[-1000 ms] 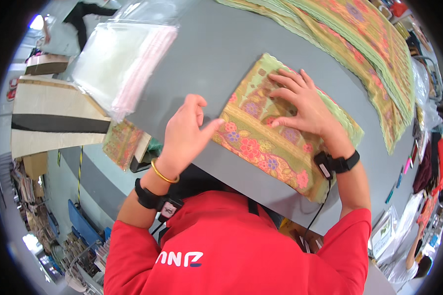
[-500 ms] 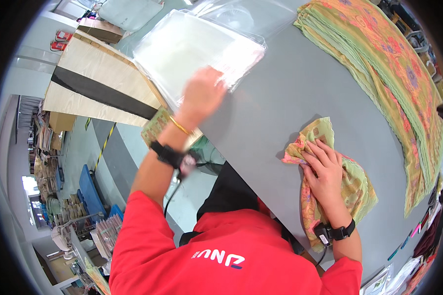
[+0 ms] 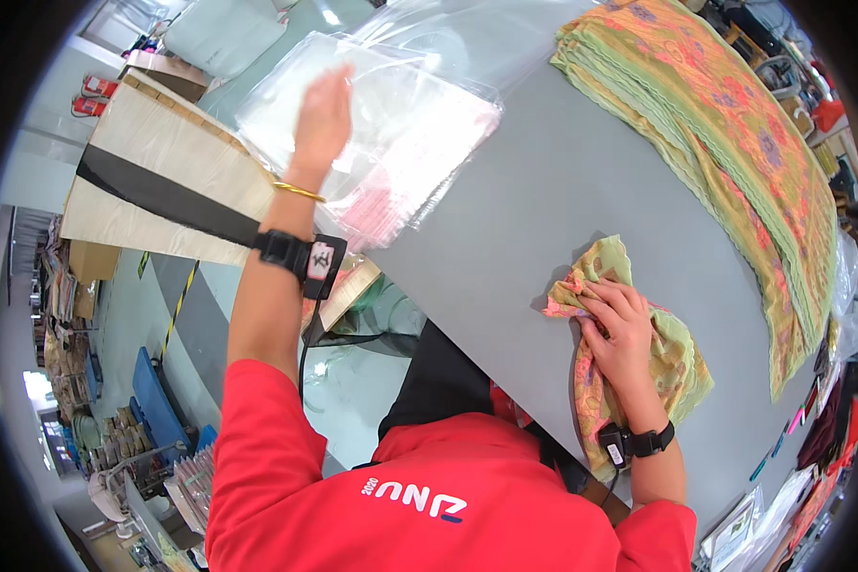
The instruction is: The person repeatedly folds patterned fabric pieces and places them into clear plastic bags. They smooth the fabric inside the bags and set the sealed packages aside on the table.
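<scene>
At the upper left, my left hand point(image 3: 324, 119) is stretched over a stack of clear plastic bags point(image 3: 405, 162). Its fingers look extended but are blurred, and nothing shows in them; whether the palm touches the top bag I cannot tell. A scalloped-edged floral scarf point(image 3: 675, 357), yellow-green with pink and orange, lies crumpled on the right side of the grey table point(image 3: 477, 267). My right hand point(image 3: 623, 329) has its fingers curled over the scarf's bunched upper part, gripping it. Part of the cloth runs under my right forearm.
A pile of similar folded floral scarves point(image 3: 696, 143) covers the table's far right. Pens point(image 3: 777, 443) and plastic packets point(image 3: 734, 534) lie at the right edge. Left of the bags stands a pale wooden board with a black band point(image 3: 172, 200). Below it are a blue flat trolley point(image 3: 157, 400) and stacked goods.
My left hand has swept left and away from me across the bags, uncovering their pink-printed near edge. My right hand stays on the scarf. The whole view has shifted slightly.
</scene>
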